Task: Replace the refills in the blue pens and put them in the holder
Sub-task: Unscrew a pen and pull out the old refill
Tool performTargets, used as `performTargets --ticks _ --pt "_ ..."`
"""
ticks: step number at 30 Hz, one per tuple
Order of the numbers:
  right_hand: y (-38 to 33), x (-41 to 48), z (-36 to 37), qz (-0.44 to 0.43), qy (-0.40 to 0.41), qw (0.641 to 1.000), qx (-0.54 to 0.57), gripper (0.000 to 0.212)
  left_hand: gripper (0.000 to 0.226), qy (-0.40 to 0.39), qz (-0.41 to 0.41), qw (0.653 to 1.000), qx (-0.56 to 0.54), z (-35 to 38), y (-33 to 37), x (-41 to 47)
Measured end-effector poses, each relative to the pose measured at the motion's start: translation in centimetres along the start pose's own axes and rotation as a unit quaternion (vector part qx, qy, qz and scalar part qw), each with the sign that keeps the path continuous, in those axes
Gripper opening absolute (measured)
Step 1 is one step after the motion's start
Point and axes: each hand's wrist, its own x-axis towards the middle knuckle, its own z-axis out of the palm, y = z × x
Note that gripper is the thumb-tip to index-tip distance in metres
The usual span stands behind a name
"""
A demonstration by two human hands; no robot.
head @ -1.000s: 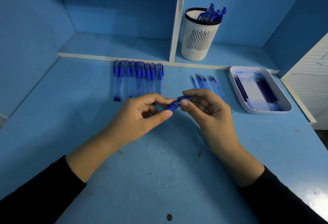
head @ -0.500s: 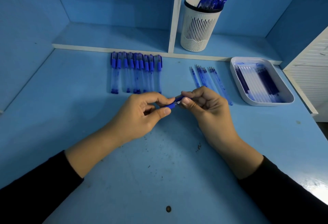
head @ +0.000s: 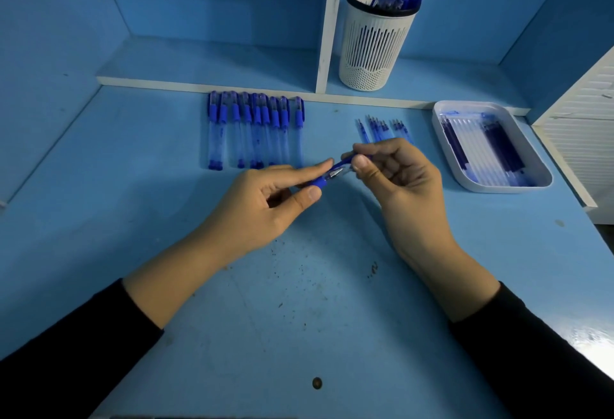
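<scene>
At the middle of the blue desk my left hand (head: pixel 265 199) pinches the blue grip of a pen (head: pixel 320 181) whose metal tip shows. My right hand (head: pixel 398 179) pinches the pen's cap (head: pixel 345 163) just beyond the tip, a small gap apart from the grip. A row of several capped blue pens (head: pixel 255 131) lies behind my left hand. Several loose refills (head: pixel 382 128) lie behind my right hand, partly hidden by it. The white slotted holder (head: pixel 373 43) with several blue pens in it stands on the shelf.
A white tray (head: pixel 541 176) holding several refills sits at the right. A white shelf divider (head: pixel 327 23) rises beside the holder. A white slatted panel (head: pixel 584 119) borders the desk's right edge. Specks of dirt mark the desk in front of my hands.
My hands have drawn slightly apart, so the cap has come off the pen's tip and the metal point now shows. The camera has tilted down a little.
</scene>
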Motion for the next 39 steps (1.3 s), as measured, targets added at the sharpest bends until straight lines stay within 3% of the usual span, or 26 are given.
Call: performTargets --ticks 5,11,17,21,27,32,39 --pt "-0.7 0.6 -1.0 -0.008 0.034 0.999 -0.013 0.013 0.029 0.04 -0.006 0.999 -0.032 -0.3 0.5 0.0" --pt "0.2 0.6 -1.8 0.053 -0.008 0.983 -0.178 0.013 0.027 0.102 -0.002 0.994 -0.024 -1.4 1.2 0.4" --pt "0.5 0.1 -1.2 -0.021 -0.049 0.932 -0.36 0.014 0.026 0.127 0.02 0.992 0.009 -1.5 0.9 0.4" --pt "1.1 0.2 -0.8 -0.09 -0.065 0.902 -0.418 0.018 0.027 0.119 0.048 0.991 0.047 -1.1 0.6 0.4" --pt "0.7 0.0 -1.1 -0.034 -0.061 0.924 -0.376 0.024 0.027 0.112 0.057 0.989 0.071 -0.9 0.3 0.4" --pt "-1.0 -0.3 -0.9 0.041 -0.071 0.977 -0.196 0.019 0.026 0.098 0.067 0.989 0.09 -0.9 0.4 0.3" --pt "-0.5 -0.5 -0.5 -0.007 -0.092 0.968 -0.233 0.007 0.02 0.082 0.048 0.992 0.078 -0.5 0.3 0.1"
